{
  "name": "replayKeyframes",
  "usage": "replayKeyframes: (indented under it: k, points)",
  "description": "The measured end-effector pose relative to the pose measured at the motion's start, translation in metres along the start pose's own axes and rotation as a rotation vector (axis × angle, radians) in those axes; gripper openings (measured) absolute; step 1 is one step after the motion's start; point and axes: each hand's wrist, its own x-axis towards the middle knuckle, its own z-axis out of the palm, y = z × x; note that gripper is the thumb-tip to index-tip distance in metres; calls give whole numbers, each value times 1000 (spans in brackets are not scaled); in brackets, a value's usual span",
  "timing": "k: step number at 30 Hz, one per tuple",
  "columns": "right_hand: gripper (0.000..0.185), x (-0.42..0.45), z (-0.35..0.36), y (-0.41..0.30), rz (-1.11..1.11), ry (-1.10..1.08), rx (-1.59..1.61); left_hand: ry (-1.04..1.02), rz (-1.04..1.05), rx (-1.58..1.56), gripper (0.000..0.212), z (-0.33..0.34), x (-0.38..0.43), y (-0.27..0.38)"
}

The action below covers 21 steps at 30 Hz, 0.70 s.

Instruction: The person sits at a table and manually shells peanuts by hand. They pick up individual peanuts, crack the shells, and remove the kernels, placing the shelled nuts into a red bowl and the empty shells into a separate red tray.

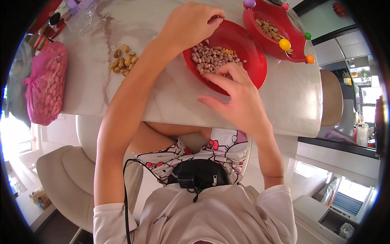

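A round red plate (258, 65) holds a heap of shelled peanuts (210, 58) with pinkish skins. My left hand (193, 24) reaches over the plate's far left rim, its fingers curled and the thumb near the fingertips. Whether anything sits inside that curl is hidden. Low over the near side of the plate is my right hand (236, 91). Its thumb and fingers are spread, the index fingertip at the edge of the peanuts, and nothing shows in its grasp. Left of my left forearm, a small pile of unshelled peanuts (123, 62) lies on the marble-patterned table (170, 103).
A red bowl (253, 23) with coloured balls on its rim holds peanut shells (269, 29) at the far right. A tied pink plastic bag (48, 85) full of peanuts lies at the table's left edge. Behind it are clear plastic containers (79, 19). Chairs (65, 180) flank the table.
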Motion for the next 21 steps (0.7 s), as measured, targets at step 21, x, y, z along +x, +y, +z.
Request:
replayKeyframes:
  k: [21]
  points:
    - [23,2,-17,7,88,-36,243,39,105,-23,13,-2,1,-4]
